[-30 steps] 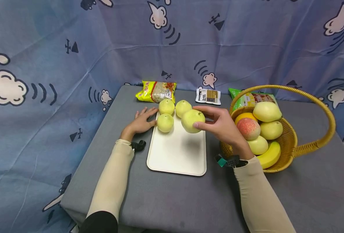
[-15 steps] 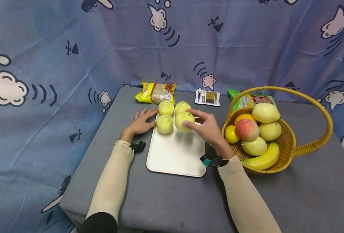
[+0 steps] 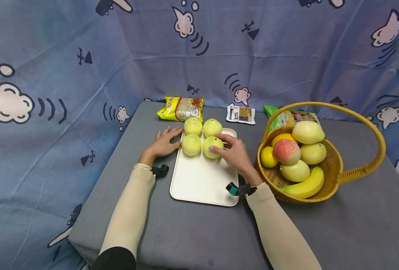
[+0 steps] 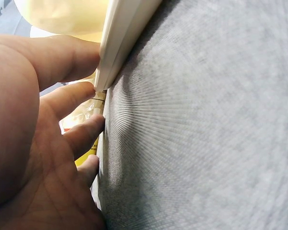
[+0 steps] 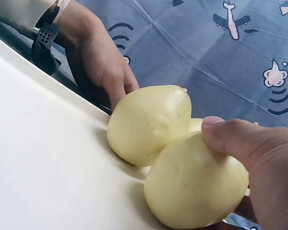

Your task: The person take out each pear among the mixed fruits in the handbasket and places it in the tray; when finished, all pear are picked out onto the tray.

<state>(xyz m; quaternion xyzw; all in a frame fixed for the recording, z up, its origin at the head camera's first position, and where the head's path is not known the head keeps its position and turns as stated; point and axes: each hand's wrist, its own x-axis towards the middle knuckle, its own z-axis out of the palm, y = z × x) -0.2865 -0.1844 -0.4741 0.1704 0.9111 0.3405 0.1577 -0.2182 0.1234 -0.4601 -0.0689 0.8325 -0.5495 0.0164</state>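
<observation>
My right hand [image 3: 234, 153] pinches a pale yellow-green pear [image 3: 213, 147] between thumb and fingers, low over the white tray [image 3: 202, 183]. In the right wrist view the thumb lies across the top of that pear [image 5: 197, 187], and another pear [image 5: 151, 122] sits close against it. On the tray, one pear [image 3: 191, 144] stands to its left and two more, a left one [image 3: 193, 126] and a right one [image 3: 212, 128], sit behind. My left hand [image 3: 163, 143] rests at the tray's left edge with fingers spread; in the left wrist view its fingertips touch the tray rim [image 4: 117, 43].
To the right stands a wicker basket [image 3: 336, 165] with a tall handle, holding a banana [image 3: 305, 185], a peach [image 3: 286, 151] and several other fruits. Behind the tray lie a yellow food bag [image 3: 182, 108] and a small white packet [image 3: 241, 113]; a green bag [image 3: 280, 117] is behind the basket.
My right hand has carried the pear leftward and down to the tray, beside the front left pear. The left hand has stayed at the tray's edge.
</observation>
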